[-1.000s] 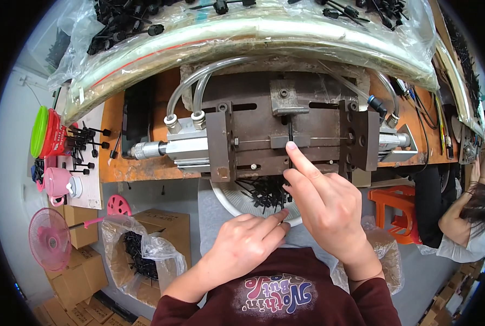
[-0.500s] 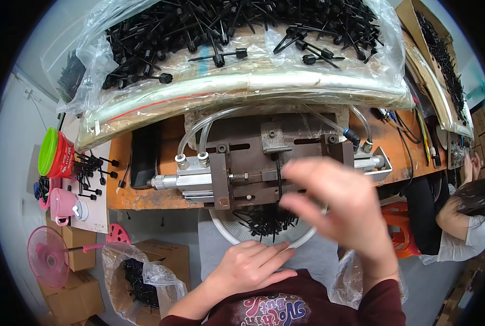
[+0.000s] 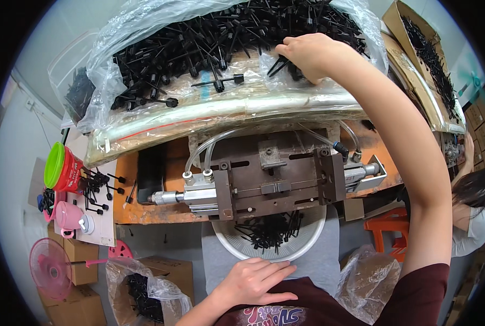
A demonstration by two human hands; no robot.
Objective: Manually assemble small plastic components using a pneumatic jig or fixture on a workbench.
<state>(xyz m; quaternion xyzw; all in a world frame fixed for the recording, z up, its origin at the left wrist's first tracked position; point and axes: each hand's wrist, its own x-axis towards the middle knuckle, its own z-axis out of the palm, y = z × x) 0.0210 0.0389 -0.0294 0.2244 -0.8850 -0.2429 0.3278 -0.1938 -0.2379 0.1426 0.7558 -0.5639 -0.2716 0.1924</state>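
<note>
My right hand (image 3: 312,56) reaches over the far pile of black plastic parts with thin stems (image 3: 199,43). Its fingertips are down among loose pieces, and the hand hides whatever they touch. My left hand (image 3: 256,280) lies flat at my waist with its fingers stretched out, holding nothing. It is just below the rim of a white basket (image 3: 237,251) on my lap, which holds more stemmed black parts (image 3: 272,228). Between the basket and the pile sits a brown metal fixture (image 3: 253,163) with a small central block (image 3: 275,188) and silver air cylinders (image 3: 201,200) at its sides.
Clear air hoses (image 3: 199,149) arch above the fixture. At left stand a red tub with a green rim (image 3: 63,168), a pink mug (image 3: 67,215) and scattered black parts. A pink fan (image 3: 49,269) and a bag-lined box (image 3: 144,296) are below. Another person (image 3: 473,217) works at far right.
My right hand has moved from the front of the fixture up and away to the far pile. The dark stem that stood at the fixture's central block no longer shows there. My left hand stays put.
</note>
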